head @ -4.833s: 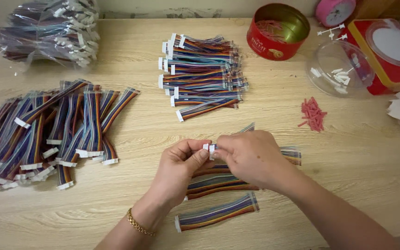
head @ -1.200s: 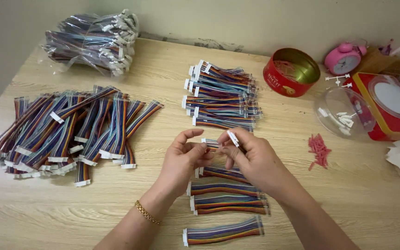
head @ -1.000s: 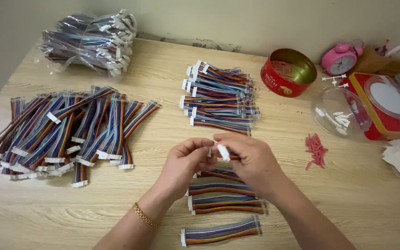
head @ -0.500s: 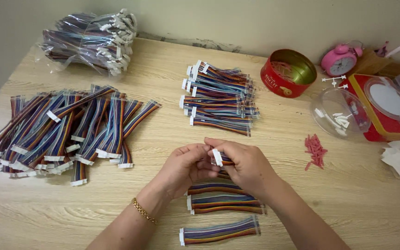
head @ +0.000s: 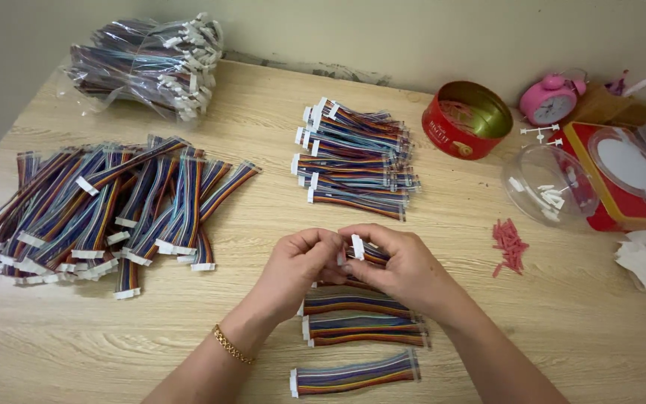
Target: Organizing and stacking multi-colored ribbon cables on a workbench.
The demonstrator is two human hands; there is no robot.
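Note:
My left hand (head: 298, 263) and my right hand (head: 401, 265) meet over the wooden table (head: 263, 224), both pinching one rainbow ribbon cable (head: 366, 253) with a white connector that sticks up between the fingers. Just below the hands lie a few finished-looking ribbon cables in a row (head: 360, 322), the nearest one (head: 353, 374) by the table's front edge. A gold bracelet (head: 231, 345) is on my left wrist.
A big loose heap of ribbon cables (head: 106, 209) lies at the left, a stacked pile (head: 357, 161) at centre back, a bagged bundle (head: 151, 63) at back left. At right: red tin (head: 466, 120), pink alarm clock (head: 551, 99), clear dome (head: 551, 187), red box (head: 626, 176), pink bits (head: 508, 245).
My hands came down and closer together, folding the cable's connector end between the fingers. The view shifted so more of the table's left and back shows.

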